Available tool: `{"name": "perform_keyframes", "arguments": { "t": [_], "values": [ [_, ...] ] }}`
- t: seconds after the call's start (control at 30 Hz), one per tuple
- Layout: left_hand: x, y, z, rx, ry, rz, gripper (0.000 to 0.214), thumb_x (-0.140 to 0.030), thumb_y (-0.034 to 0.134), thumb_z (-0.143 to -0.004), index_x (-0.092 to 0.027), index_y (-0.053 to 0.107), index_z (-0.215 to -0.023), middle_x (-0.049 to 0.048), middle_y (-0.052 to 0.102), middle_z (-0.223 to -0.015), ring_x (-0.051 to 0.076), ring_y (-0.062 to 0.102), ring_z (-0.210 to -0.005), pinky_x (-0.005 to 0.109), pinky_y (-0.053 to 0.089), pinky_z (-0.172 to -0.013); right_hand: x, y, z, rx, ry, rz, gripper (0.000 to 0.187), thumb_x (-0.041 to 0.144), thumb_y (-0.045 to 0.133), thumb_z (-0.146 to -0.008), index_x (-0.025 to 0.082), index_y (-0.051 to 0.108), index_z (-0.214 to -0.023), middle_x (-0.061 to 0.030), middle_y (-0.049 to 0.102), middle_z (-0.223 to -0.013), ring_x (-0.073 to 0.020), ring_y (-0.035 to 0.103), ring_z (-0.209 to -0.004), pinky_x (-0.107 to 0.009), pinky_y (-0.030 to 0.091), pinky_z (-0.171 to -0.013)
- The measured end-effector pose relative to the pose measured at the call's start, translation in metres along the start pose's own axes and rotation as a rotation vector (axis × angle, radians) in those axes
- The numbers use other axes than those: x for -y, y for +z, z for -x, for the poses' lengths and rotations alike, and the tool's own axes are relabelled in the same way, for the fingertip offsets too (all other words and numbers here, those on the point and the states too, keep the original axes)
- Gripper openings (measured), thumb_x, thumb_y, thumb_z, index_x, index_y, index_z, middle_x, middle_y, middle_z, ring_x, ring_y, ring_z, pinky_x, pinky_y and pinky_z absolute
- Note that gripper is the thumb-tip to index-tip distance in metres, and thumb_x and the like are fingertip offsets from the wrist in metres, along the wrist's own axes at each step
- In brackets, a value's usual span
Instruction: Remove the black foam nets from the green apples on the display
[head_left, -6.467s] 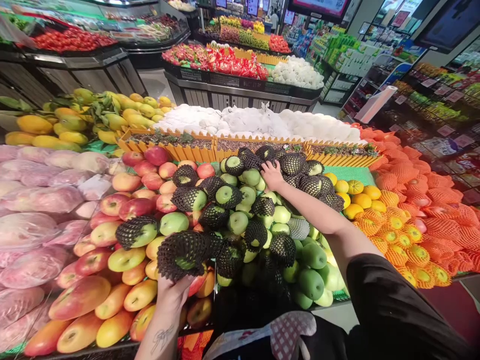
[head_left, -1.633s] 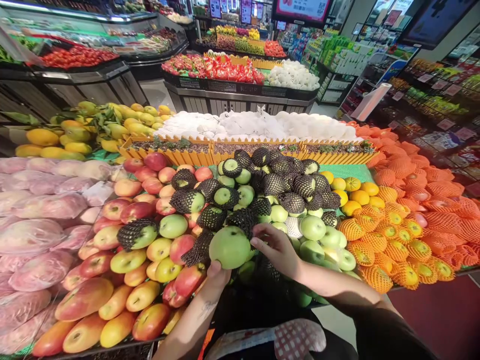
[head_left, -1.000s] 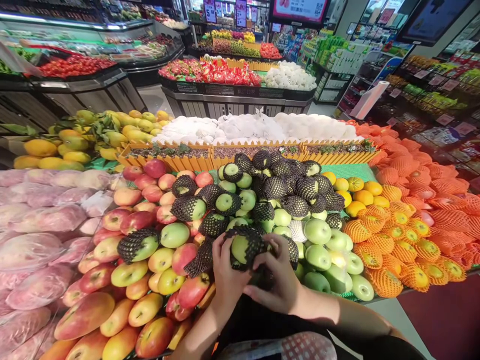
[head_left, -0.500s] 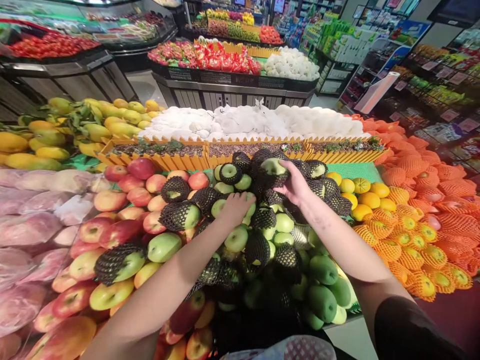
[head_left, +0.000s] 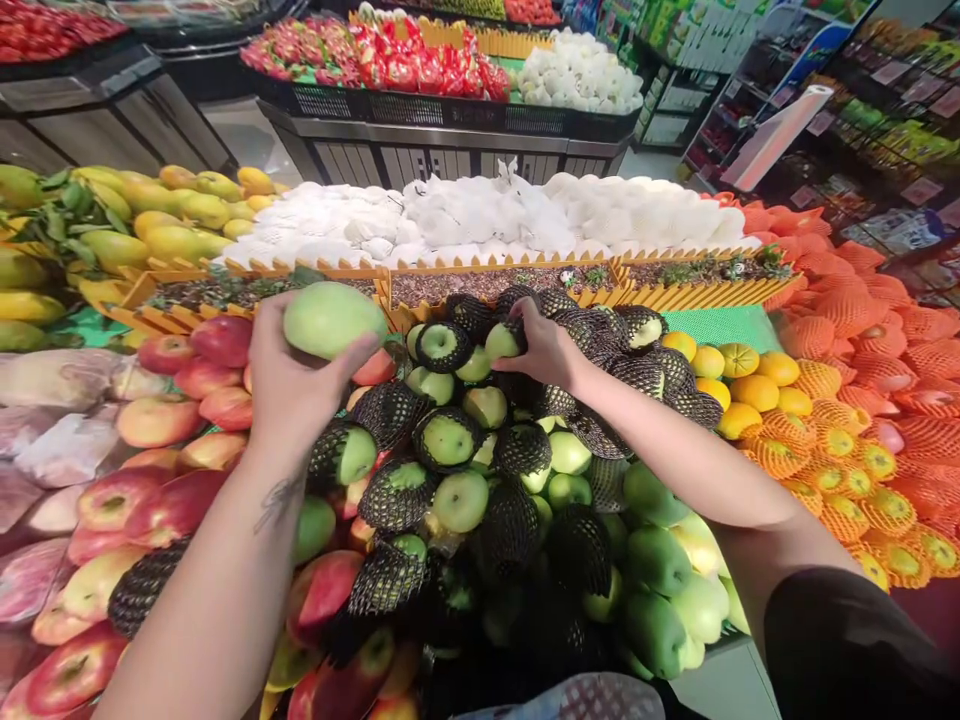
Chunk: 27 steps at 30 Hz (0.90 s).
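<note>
Where the bare green apple (head_left: 334, 318) was: raised in the left hand (head_left: 289, 375), before the left section of the picket-edged planter (head_left: 510, 265), apparently above the red apples (head_left: 217, 345).
Left grip: grasping that apple, the thumb along its lower right and the fingers around its left and behind, probably so that its weight rested in the palm.
Apple to left hand: cradled at the top of the palm, most of its smooth surface uncovered.
Right hand: stretched to the near side of the planter's middle section, its thumb and fingers about a second green apple (head_left: 501, 342); whether they pressed on it I could not tell.
Second apple to right hand: between the thumb and fingertips, partly hidden by them.
Dark netting: around many of the netted green apples (head_left: 397, 495) heaped on the planter's near side, presumably to cushion them against one another.
White-wrapped fruit: (head_left: 480, 215) banked along the planter's far side, the planter seeming to serve as a divider.
Oranges: (head_left: 754, 392) gathered near the planter's right end, on its near side.
</note>
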<state>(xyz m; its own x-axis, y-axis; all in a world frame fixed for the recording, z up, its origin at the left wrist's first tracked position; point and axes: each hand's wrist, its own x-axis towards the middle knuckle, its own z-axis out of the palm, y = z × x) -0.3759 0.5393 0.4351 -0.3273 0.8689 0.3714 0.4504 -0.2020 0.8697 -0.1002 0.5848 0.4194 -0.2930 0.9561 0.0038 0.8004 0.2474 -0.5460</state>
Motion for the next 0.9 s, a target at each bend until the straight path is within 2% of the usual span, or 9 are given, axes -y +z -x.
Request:
{"name": "perform_keyframes", "arguments": {
  "t": [0.1,0.17,0.27,0.4,0.5,0.6,0.67,0.77,0.9],
  "values": [
    [0.003,-0.003,0.0,-0.038,0.013,-0.02,0.067,-0.034,0.083,-0.058,-0.013,0.056,-0.117,0.0111,0.068,-0.115,0.022,0.065,-0.1,0.037,0.052,-0.091,0.004,0.016,-0.011,0.16,-0.011,0.233,0.068,0.039,0.087,-0.077,0.016,0.05,-0.13,-0.0133,0.071,-0.115,-0.0309,0.067,-0.104,-0.039,0.052,-0.09],
    [0.007,-0.003,0.003,-0.006,0.021,0.008,0.067,-0.033,0.084,-0.06,-0.014,0.055,-0.117,0.0093,0.068,-0.114,0.021,0.065,-0.1,0.036,0.053,-0.091,0.007,0.024,-0.017,0.189,-0.006,0.355,0.057,0.038,0.085,-0.079,0.015,0.059,-0.125,-0.0183,0.07,-0.118,-0.0359,0.064,-0.113,-0.043,0.051,-0.093],
    [0.015,-0.002,0.009,0.029,0.034,-0.001,0.072,-0.032,0.087,-0.061,-0.015,0.054,-0.122,0.0091,0.066,-0.12,0.021,0.066,-0.102,0.037,0.053,-0.094,0.009,0.028,-0.023,0.11,-0.05,0.481,0.037,0.038,0.08,-0.084,0.015,0.07,-0.112,-0.0254,0.061,-0.13,-0.044,0.052,-0.126,-0.052,0.047,-0.097],
    [0.021,-0.004,0.015,0.063,0.047,-0.118,0.076,-0.034,0.09,-0.06,-0.016,0.057,-0.126,0.0097,0.066,-0.124,0.024,0.065,-0.107,0.04,0.053,-0.094,0.011,0.027,-0.022,-0.022,-0.183,0.655,0.037,0.038,0.078,-0.086,0.013,0.07,-0.113,-0.0244,0.063,-0.125,-0.0403,0.055,-0.115,-0.048,0.05,-0.088],
    [0.021,-0.004,0.017,0.085,0.056,-0.144,0.077,-0.034,0.09,-0.06,-0.016,0.057,-0.127,0.01,0.067,-0.123,0.025,0.065,-0.107,0.041,0.053,-0.094,0.011,0.029,-0.012,-0.016,-0.559,0.698,0.028,0.02,0.061,-0.096,0.01,0.065,-0.122,-0.0205,0.065,-0.127,-0.0351,0.054,-0.116,-0.045,0.048,-0.091],
    [0.02,-0.002,0.016,0.06,0.095,-0.151,0.077,-0.034,0.091,-0.059,-0.016,0.058,-0.126,0.0113,0.066,-0.125,0.026,0.064,-0.109,0.043,0.053,-0.095,0.012,0.042,-0.002,0.226,-0.896,0.678,0.024,0.011,0.047,-0.098,0.011,0.069,-0.108,-0.0149,0.072,-0.113,-0.0294,0.058,-0.112,-0.04,0.045,-0.095],
    [0.019,0.0,0.015,0.044,0.132,-0.136,0.078,-0.033,0.091,-0.059,-0.016,0.057,-0.127,0.0112,0.065,-0.126,0.026,0.063,-0.111,0.045,0.052,-0.097,0.014,0.058,-0.001,0.374,-0.885,0.719,0.023,0.012,0.052,-0.094,0.009,0.069,-0.108,-0.0144,0.074,-0.107,-0.0295,0.06,-0.112,-0.04,0.042,-0.104],
    [0.018,0.003,0.012,0.053,0.204,-0.103,0.079,-0.031,0.091,-0.059,-0.017,0.055,-0.128,0.0107,0.063,-0.127,0.026,0.061,-0.115,0.046,0.049,-0.103,0.016,0.088,-0.01,0.489,-0.774,0.845,0.034,0.012,0.055,-0.09,0.005,0.068,-0.12,-0.0167,0.077,-0.11,-0.0327,0.061,-0.117,-0.046,0.031,-0.117],
    [0.013,0.003,0.016,0.1,0.224,-0.076,0.077,-0.03,0.091,-0.061,-0.02,0.054,-0.128,0.0075,0.062,-0.128,0.023,0.061,-0.116,0.043,0.049,-0.104,0.016,0.114,-0.024,0.567,-0.734,0.857,0.03,0.013,0.057,-0.089,0.013,0.074,-0.114,-0.0155,0.079,-0.11,-0.0357,0.067,-0.109,-0.057,0.031,-0.117]
  ]
}}
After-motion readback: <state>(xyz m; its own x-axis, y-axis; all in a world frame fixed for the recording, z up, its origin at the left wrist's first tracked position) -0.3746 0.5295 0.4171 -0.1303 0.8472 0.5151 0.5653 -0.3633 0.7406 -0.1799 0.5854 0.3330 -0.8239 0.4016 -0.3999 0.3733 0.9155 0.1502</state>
